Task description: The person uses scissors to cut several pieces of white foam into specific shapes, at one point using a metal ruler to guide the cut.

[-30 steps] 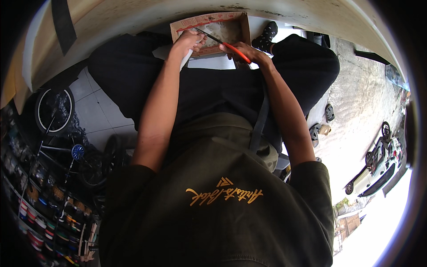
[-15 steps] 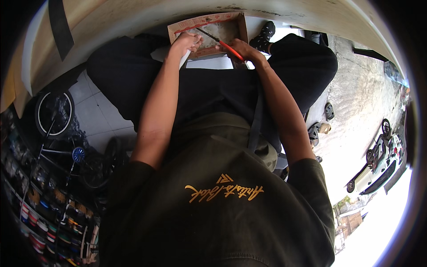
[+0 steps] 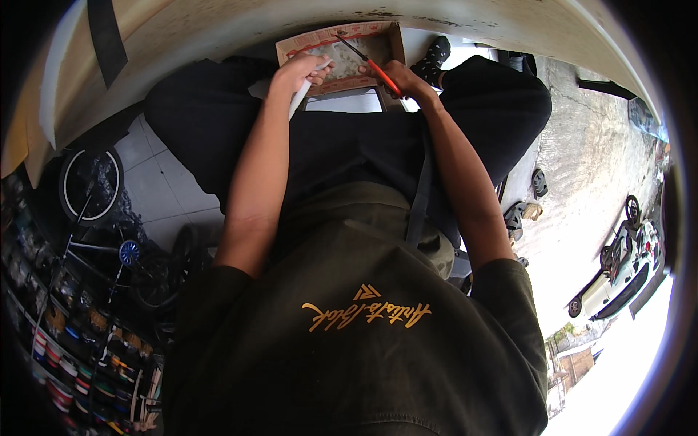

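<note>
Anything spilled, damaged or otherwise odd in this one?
Dark marks stand out on the pale panel beyond the box, odd against its light surface; dirt or damage, I can't tell. Nothing looks spilled: pale material lies inside the box. The left hand holds a white strip, the right hand a red-handled tool.

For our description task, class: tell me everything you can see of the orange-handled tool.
The orange-handled tool is long and slim, with a smooth-looking red-orange handle and a narrow dark end that looks like metal. The person's right hand grips it by the handle. It slants across the view, dark tip pointing away and to the left, over the open cardboard box. Whether the tip touches the box, or the dark end is one blade or two, cannot be told.
</note>
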The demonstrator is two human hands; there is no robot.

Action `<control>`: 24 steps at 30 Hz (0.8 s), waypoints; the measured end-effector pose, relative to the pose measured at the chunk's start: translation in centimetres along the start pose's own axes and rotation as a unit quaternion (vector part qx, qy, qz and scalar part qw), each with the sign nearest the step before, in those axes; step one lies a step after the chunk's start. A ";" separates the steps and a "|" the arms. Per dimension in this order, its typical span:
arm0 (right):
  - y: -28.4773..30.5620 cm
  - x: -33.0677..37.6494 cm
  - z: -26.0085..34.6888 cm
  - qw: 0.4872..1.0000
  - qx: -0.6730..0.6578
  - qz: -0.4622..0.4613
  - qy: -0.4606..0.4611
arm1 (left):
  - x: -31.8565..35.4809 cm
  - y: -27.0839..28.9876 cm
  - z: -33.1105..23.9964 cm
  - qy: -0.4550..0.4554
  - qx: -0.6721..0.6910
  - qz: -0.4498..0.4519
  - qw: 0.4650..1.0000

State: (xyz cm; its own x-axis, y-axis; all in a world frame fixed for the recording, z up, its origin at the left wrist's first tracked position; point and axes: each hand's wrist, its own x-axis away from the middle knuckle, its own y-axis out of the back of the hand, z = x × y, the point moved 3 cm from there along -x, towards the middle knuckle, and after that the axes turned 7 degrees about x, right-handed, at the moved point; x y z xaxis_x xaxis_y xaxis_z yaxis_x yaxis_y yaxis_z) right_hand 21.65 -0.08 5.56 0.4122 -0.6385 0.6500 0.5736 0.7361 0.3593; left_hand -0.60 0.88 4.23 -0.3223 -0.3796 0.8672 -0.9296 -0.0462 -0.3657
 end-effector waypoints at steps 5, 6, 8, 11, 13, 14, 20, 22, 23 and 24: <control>0.2 -0.1 -0.6 0.999 -0.003 -0.012 0.047 | 0.0 0.5 -0.2 0.052 0.109 0.047 0.992; 0.2 -0.2 -1.0 0.996 0.004 -0.022 0.084 | 0.1 0.5 -0.2 0.052 0.105 0.044 0.992; 0.2 -0.3 -1.8 0.988 0.038 -0.051 0.137 | 0.4 0.5 -0.1 0.051 0.096 0.037 0.993; 0.0 -0.8 -3.2 0.987 0.104 -0.063 0.101 | 1.3 0.2 -0.3 0.040 -0.017 0.019 0.999; -0.3 -2.1 -5.5 0.993 0.116 -0.031 -0.016 | 1.5 0.1 -0.3 0.042 -0.033 0.015 0.998; -0.4 -2.4 -6.1 0.991 0.116 -0.022 -0.062 | 1.6 0.2 -0.2 0.043 -0.040 0.013 0.998; 0.0 -1.2 -4.2 0.988 0.111 -0.038 0.104 | 3.1 0.2 -0.8 0.011 -0.123 -0.012 0.992; 0.1 -1.3 -2.8 0.993 0.027 0.062 -0.099 | 2.8 0.2 -0.7 -0.018 -0.100 -0.003 0.995; -0.1 -0.9 -2.0 0.990 0.020 0.118 -0.079 | 2.6 0.4 -0.6 -0.032 -0.089 0.002 0.996; -0.2 -0.3 -1.0 0.990 0.016 0.122 -0.070 | 2.3 0.5 -0.4 -0.037 -0.091 -0.012 0.995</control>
State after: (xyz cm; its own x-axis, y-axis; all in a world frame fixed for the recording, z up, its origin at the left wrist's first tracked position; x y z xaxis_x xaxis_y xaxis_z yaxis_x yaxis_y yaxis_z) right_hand 22.18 -0.30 4.62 0.4320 -0.4056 0.8055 0.4464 0.8722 0.1997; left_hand -1.86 0.36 6.21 -0.2925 -0.4479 0.8449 -0.9558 0.1105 -0.2723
